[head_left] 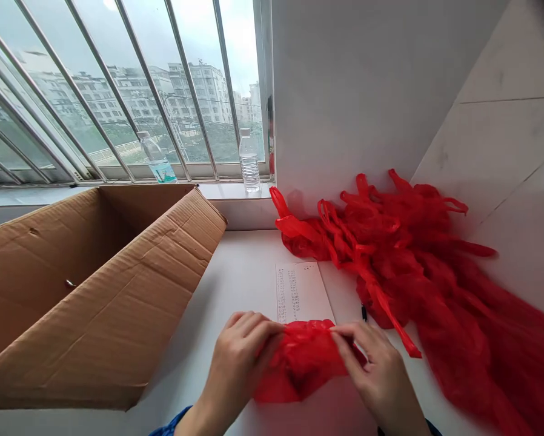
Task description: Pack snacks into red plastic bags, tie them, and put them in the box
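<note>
Low in the middle of the head view, a red plastic bag is stretched between my two hands above the white table. My left hand pinches its upper left edge, thumb and fingers closed. On the other side, my right hand grips the upper right edge between thumb and forefinger. Just behind the bag lies a sheet of paper with handwritten columns, its near end covered by the bag. A black pen shows partly beside my right hand, near the loose bags.
A heap of red plastic bags spreads over the right side against the wall. An open cardboard box takes up the left. Two clear bottles, a labelled one and a plain one, stand on the sill by the barred window.
</note>
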Motion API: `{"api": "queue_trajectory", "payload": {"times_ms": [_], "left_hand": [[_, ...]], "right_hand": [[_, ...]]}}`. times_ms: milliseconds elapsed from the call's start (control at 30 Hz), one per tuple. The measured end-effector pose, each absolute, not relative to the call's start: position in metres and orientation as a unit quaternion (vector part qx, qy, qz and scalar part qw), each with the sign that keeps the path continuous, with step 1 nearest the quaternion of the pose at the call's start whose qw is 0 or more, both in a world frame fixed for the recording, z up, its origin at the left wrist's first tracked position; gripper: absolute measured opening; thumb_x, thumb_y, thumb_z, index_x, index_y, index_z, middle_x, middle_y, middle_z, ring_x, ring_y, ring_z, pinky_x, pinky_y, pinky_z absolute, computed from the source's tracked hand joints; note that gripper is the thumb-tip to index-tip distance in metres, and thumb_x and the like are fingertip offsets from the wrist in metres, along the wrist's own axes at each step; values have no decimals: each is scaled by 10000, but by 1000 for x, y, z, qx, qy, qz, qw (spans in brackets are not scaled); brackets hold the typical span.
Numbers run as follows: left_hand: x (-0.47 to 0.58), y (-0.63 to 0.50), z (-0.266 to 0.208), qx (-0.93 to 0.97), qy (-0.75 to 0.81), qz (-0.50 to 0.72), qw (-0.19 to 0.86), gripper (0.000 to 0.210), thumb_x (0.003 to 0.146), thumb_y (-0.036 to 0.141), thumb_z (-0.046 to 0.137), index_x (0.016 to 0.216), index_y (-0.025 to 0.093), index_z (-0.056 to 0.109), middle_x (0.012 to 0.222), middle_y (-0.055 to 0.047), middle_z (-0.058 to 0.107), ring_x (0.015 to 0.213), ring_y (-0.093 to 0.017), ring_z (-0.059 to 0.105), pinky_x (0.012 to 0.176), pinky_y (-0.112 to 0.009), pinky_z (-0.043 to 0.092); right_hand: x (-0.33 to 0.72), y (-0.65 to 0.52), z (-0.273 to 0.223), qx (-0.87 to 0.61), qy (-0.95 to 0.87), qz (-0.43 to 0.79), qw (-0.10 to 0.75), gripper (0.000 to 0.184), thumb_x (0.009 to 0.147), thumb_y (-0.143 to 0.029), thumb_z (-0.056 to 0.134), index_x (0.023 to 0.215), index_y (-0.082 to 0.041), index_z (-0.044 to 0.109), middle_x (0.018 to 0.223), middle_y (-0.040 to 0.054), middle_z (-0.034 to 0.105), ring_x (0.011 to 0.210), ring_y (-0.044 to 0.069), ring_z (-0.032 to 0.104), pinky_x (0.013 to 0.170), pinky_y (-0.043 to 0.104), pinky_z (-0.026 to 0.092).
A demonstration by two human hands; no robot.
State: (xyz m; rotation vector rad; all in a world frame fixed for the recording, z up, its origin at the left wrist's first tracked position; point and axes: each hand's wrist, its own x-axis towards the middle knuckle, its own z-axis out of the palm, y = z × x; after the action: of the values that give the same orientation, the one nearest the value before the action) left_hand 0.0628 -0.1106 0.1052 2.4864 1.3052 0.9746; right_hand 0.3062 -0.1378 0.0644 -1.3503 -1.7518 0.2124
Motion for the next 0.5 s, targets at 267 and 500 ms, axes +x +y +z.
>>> {"api": "queue_trajectory", "payload": {"times_ms": [267,500], "left_hand": [[33,-132,98,608,433,535,395,99,975,355,596,1001,262,575,965,-22,653,928,-200,648,821,-309,572],[37,-141,129,730,345,425,409,394,1013,403,394,748,229,629,948,-64,677,826,-226,630,761,-346,519]], "right_hand": [[325,-164,66,-568,-601,-1,562,185,931,-326,635,1092,-245,590,1163,97,679,1052,258,666,806,357,561],[263,-150,104,-338,-853,46,395,165,995,-164,442,1039,-215,593,871,39,721,764,188,701,673,297,553]]}}
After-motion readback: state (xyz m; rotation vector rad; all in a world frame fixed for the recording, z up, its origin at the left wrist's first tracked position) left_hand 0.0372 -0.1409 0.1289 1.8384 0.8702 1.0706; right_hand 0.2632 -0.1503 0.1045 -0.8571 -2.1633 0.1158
